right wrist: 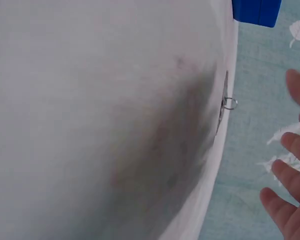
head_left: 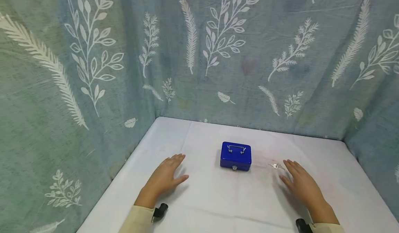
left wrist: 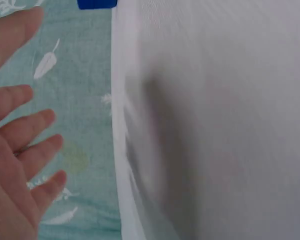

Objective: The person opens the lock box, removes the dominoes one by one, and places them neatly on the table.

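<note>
A small blue cash box (head_left: pixel 235 157) with a silver handle on its lid and a lock on its front stands closed on the white table. Keys on a ring (head_left: pixel 276 166) lie to its right. My left hand (head_left: pixel 165 179) is left of the box, fingers extended and thumb apart, holding nothing. Just right of the keys, my right hand (head_left: pixel 302 184) hovers with fingers extended, also holding nothing. In the right wrist view the key ring (right wrist: pixel 230 103) and a corner of the box (right wrist: pixel 256 11) show beyond the cloth; the left wrist view catches only the box's edge (left wrist: pixel 97 4).
White cloth covers the table (head_left: pixel 199 205), with shallow creases near the front. A blue-green curtain (head_left: pixel 199 53) with white leaf prints encloses the back and both sides. A black wrist strap (head_left: pixel 160 211) sits at the left cuff, and another (head_left: pixel 303 225) at the right.
</note>
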Demonstrator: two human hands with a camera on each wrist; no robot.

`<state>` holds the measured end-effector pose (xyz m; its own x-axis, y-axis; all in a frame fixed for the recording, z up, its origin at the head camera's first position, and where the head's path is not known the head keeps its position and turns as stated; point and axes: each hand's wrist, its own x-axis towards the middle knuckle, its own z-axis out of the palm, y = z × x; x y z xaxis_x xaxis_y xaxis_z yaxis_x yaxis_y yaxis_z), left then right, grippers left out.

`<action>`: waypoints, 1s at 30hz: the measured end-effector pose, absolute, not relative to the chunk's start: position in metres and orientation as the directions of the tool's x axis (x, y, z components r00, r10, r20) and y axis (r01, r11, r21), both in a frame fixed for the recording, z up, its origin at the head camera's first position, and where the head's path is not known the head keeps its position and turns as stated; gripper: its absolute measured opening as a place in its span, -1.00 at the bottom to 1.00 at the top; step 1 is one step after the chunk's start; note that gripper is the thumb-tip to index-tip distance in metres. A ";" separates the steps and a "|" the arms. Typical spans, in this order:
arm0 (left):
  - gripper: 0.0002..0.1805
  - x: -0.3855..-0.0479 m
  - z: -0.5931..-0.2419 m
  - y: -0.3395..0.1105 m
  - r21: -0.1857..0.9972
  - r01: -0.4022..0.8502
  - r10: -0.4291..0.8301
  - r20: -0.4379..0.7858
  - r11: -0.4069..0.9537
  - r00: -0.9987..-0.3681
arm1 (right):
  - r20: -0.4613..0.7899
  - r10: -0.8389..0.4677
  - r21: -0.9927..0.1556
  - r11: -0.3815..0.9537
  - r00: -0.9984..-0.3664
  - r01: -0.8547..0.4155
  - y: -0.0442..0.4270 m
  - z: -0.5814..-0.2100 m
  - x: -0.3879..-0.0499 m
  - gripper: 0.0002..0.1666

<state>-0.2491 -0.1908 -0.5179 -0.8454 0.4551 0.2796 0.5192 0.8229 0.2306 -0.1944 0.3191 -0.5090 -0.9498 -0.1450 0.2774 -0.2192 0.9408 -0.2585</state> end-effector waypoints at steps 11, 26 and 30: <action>-0.12 -0.272 -0.513 -0.162 0.232 0.568 0.497 0.300 0.790 -0.814 | 0.211 -0.137 -0.297 0.935 -0.968 -0.197 0.320 -0.515 -0.223 -0.53; -0.22 -0.296 -0.509 -0.122 0.228 0.629 0.572 0.270 0.743 -0.774 | 0.088 -0.146 -0.326 0.930 -0.985 -0.167 0.316 -0.517 -0.244 -0.51; -0.23 -0.298 -0.505 -0.112 0.246 0.619 0.573 0.238 0.745 -0.784 | 0.052 -0.146 -0.305 0.940 -0.988 -0.155 0.314 -0.516 -0.250 -0.53</action>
